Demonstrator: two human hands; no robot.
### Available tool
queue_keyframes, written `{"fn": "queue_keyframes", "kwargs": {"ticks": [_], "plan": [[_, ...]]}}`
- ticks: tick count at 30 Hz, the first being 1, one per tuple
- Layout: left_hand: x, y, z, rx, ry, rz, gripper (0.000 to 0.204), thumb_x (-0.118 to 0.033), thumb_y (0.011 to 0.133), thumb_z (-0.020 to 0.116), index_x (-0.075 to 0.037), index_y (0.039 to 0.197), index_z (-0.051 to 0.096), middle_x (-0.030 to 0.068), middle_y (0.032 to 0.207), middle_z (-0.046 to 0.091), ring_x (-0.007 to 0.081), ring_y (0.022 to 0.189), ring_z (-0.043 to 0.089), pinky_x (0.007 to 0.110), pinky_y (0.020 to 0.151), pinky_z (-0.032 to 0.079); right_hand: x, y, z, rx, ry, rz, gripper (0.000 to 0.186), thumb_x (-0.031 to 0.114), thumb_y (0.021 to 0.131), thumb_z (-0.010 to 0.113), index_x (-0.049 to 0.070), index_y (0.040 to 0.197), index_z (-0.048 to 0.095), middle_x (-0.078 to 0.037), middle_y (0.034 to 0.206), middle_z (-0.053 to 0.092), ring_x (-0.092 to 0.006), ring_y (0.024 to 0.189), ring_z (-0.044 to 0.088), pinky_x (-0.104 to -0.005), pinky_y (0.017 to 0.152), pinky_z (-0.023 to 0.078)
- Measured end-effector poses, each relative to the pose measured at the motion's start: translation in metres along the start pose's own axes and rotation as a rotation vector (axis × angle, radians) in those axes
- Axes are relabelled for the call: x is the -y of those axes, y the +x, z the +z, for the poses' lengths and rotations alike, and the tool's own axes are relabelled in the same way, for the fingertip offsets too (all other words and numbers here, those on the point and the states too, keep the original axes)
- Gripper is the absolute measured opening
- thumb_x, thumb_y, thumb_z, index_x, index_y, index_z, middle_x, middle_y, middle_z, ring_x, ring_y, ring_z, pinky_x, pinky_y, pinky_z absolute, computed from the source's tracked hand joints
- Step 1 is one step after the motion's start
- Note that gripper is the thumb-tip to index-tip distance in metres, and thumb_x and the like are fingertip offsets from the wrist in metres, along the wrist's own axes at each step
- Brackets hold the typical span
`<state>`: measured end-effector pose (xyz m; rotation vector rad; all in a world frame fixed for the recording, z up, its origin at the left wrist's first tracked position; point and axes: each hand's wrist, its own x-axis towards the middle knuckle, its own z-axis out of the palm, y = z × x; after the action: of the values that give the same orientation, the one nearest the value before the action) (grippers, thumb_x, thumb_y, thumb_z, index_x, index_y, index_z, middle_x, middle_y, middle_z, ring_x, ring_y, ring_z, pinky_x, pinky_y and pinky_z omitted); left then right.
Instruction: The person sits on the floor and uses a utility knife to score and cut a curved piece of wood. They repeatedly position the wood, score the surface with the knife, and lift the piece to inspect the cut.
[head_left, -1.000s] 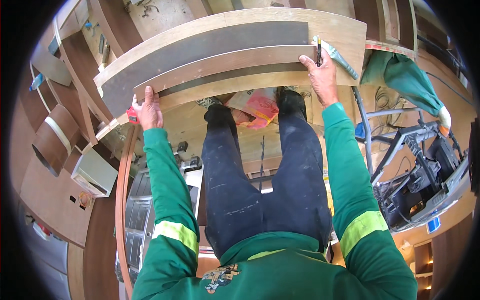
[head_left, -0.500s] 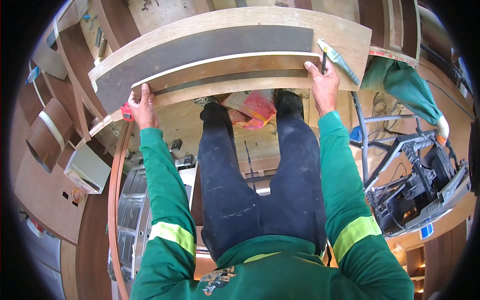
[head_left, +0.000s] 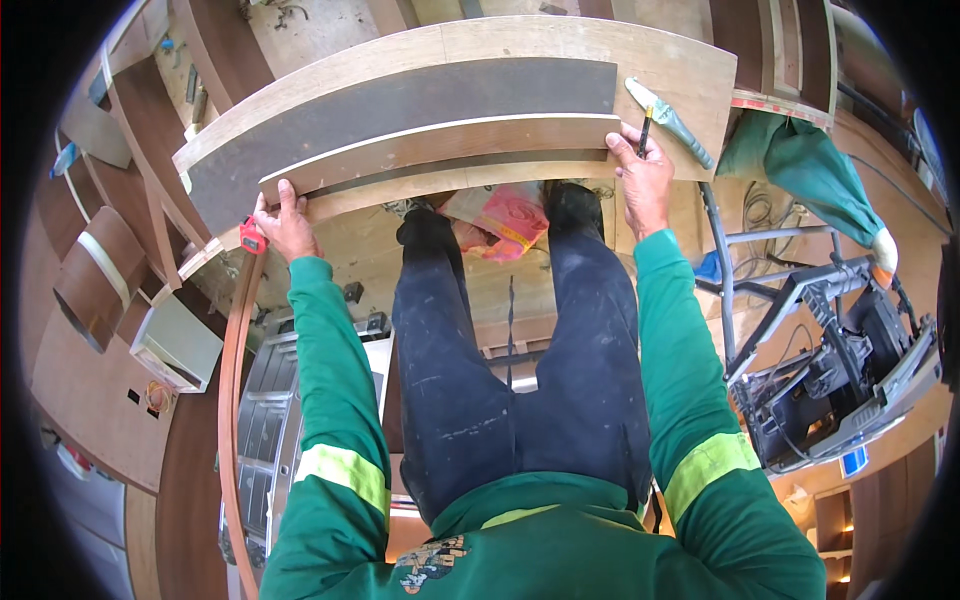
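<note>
Between my two hands is a long brown wooden strip (head_left: 450, 142), held by its ends above a dark grey-brown panel (head_left: 400, 100). That panel lies on a pale wooden board (head_left: 680, 70). My left hand (head_left: 290, 222) pinches the strip's left end, thumb on its face. My right hand (head_left: 643, 180) grips the right end and also carries a dark pencil (head_left: 645, 130) with a yellow end, pointing up. Right of this hand, a putty-knife-like tool with a pale blade and teal handle (head_left: 683, 133) rests on the board. Beside my left hand sits a red tape measure (head_left: 252, 237).
A black machine on a metal frame (head_left: 830, 350) stands at right, with a green dust bag (head_left: 800, 170) above it. A metal ladder (head_left: 262, 430) and a curved reddish wooden strip (head_left: 236, 400) lie left of my legs. A pink plastic bag (head_left: 512, 222) is beyond my feet.
The strip has tipped, so its brown face shows more and its pale top edge less. Both hands shifted slightly with it, and the view moved a little.
</note>
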<state>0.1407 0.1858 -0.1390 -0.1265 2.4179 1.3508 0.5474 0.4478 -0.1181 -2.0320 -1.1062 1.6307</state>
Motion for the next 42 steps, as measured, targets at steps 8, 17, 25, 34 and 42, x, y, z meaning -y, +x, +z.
{"fn": "queue_keyframes", "kwargs": {"ticks": [8,17,25,34,42], "plan": [[0.007,0.001,-0.002,0.028,-0.045,0.021,0.073,-0.029,0.092,0.08,0.003,0.143,0.039,0.0129,0.132,0.05,0.0201,0.106,0.062,0.034,0.086,0.058,0.002,0.0,0.001,-0.007,0.001,0.013,0.036,0.019,0.088,0.08,0.004,0.12,0.072,-0.003,0.1,0.072,-0.0105,0.088,0.062,-0.0263,0.07,0.047],[0.003,-0.001,0.0,0.041,-0.051,0.011,0.074,-0.029,0.092,0.08,0.003,0.144,0.037,0.0141,0.127,0.053,0.0209,0.106,0.063,0.034,0.088,0.058,0.005,0.001,0.005,-0.057,0.033,0.063,0.034,0.012,0.087,0.081,-0.004,0.115,0.071,-0.007,0.102,0.072,-0.0139,0.093,0.064,-0.0275,0.084,0.049],[0.001,-0.002,0.0,0.046,-0.064,-0.002,0.073,-0.026,0.092,0.08,0.004,0.143,0.036,0.0148,0.126,0.054,0.022,0.106,0.064,0.035,0.087,0.06,-0.002,0.008,0.003,-0.058,0.017,0.086,0.033,0.018,0.086,0.083,0.004,0.114,0.073,-0.003,0.101,0.073,-0.01,0.087,0.063,-0.0259,0.07,0.047],[0.009,0.006,-0.001,0.06,-0.065,0.018,0.069,-0.024,0.09,0.082,0.003,0.137,0.041,0.0135,0.123,0.054,0.0228,0.107,0.064,0.034,0.086,0.061,-0.001,0.02,0.0,-0.045,0.066,0.164,0.026,0.02,0.086,0.084,0.011,0.109,0.074,0.002,0.102,0.073,-0.0082,0.089,0.061,-0.0266,0.071,0.046],[0.008,0.006,0.0,0.047,-0.038,-0.039,0.076,-0.028,0.087,0.084,0.002,0.14,0.039,0.0163,0.127,0.052,0.0208,0.102,0.064,0.035,0.079,0.06,-0.005,0.025,0.001,-0.034,-0.01,0.187,0.037,0.026,0.085,0.084,0.013,0.118,0.072,0.001,0.11,0.07,-0.0093,0.087,0.059,-0.0287,0.071,0.047]]}}
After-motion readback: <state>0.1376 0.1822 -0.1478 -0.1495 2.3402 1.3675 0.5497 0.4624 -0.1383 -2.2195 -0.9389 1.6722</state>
